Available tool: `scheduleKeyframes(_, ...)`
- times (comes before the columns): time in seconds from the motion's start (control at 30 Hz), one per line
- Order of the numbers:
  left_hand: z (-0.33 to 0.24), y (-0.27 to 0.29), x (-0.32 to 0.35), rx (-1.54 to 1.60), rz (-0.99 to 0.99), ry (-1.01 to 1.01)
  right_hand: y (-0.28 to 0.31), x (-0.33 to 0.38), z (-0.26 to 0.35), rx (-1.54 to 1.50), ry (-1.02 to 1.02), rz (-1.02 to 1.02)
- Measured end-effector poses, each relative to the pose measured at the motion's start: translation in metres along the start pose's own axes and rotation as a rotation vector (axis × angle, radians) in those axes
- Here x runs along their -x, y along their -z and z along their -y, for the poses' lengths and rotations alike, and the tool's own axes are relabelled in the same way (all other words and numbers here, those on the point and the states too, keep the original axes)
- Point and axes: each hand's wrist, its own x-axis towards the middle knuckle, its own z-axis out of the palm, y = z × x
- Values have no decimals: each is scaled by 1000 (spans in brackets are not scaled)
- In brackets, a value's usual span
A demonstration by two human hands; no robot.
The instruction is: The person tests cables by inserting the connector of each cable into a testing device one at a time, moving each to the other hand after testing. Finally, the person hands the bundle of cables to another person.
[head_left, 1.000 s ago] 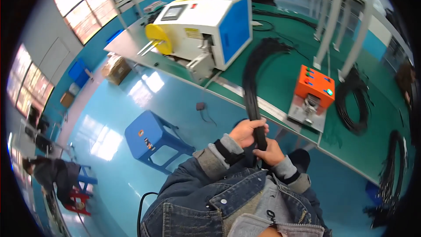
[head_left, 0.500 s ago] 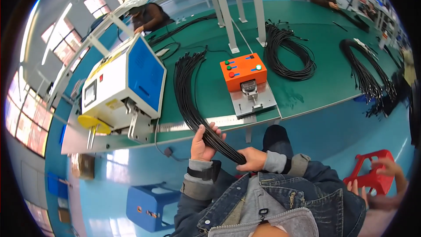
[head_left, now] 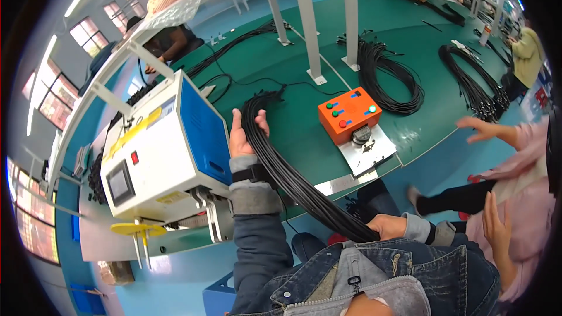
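A thick bundle of black cables (head_left: 301, 187) runs slantwise from the green table down to my lap. My left hand (head_left: 243, 139) is cupped around it near the far end, thumb on one side and fingers on the other. Loose cable tips fan out on the table just beyond that hand. At the near end my right hand (head_left: 386, 226) is closed round the bundle, close to my jacket. Right of the bundle stands an orange control box (head_left: 350, 116) with coloured buttons and one lit green lamp. A metal plate (head_left: 369, 155) with a small dark gauge sits before it.
A white and blue machine (head_left: 158, 149) stands left, close to my left forearm. More black cable coils (head_left: 389, 85) and a looped bundle (head_left: 468, 82) lie on the table (head_left: 298, 105). White posts (head_left: 308, 29) rise from it. A person in pink (head_left: 527, 181) stands at the right, hands outstretched.
My left hand has slid along the bundle to its far end. My right hand has drawn the near end right and towards me. The view has shifted; the person in pink has come further into view.
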Motion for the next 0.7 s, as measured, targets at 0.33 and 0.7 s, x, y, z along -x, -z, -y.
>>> scheduleKeyframes(0.33, 2, -164, 73, -457, 300, 151, -39, -26, 34, 20, 5, -59)
scheduleKeyframes(0.7, 62, -249, 85, -977, 529, 480, -81, -59, 13, 261, 1, -240)
